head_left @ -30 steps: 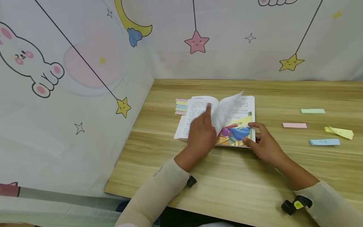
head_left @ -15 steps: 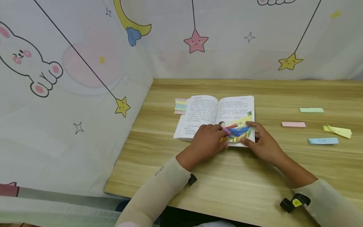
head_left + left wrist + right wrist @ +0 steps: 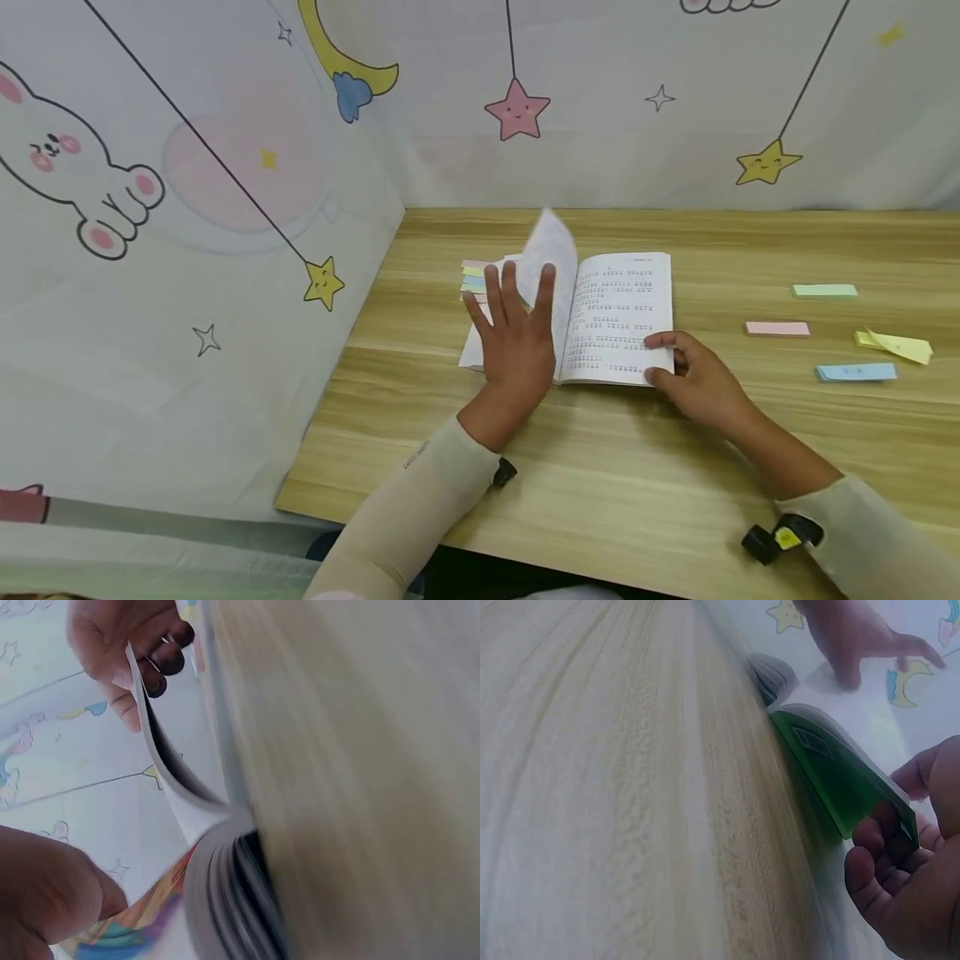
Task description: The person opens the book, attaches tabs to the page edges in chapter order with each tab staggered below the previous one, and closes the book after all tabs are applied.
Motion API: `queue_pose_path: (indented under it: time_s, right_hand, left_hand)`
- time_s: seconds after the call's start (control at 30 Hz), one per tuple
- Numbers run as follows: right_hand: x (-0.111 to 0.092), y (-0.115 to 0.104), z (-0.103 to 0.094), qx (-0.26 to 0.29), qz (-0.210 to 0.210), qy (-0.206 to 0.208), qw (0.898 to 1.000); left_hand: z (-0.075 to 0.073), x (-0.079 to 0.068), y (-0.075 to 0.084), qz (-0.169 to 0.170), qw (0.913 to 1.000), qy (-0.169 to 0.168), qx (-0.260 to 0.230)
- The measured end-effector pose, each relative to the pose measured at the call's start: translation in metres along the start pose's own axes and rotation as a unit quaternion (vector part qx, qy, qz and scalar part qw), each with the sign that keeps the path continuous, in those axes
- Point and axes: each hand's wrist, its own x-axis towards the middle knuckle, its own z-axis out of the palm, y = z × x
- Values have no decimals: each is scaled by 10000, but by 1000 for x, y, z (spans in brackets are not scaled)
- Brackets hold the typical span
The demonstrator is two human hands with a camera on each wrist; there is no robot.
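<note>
An open book with a green back cover lies on the wooden table, text showing on its right-hand side. A page stands raised near the spine, curving over to the left. Over the left half, my left hand lies with fingers straight and spread, against the turning page; part of that half is hidden under it. In the left wrist view a coloured illustration shows beside this hand. My right hand grips the book's lower right edge, thumb on the page and fingers curled beneath the cover.
Colored sticky tabs stick out from the book's left edge. To the right lie green, pink, yellow and blue sticky note strips. A printed cloth wall borders the table behind and on the left.
One page has come down on the left; my left hand then went to the lower middle and swept back left, lifting the illustrated page over. The right hand keeps its grip.
</note>
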Motion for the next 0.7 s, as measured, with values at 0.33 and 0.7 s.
queue_pose_path:
  time_s: [0.33, 0.7]
  right_hand:
    - [4, 0, 2, 416, -274, -159, 9986]
    - [2, -5, 5, 38, 62, 134, 9999]
  left_hand:
    - [-7, -7, 11, 1877, 9473, -2432, -911]
    - [-2, -4, 13, 1609, 9582, -2201, -868]
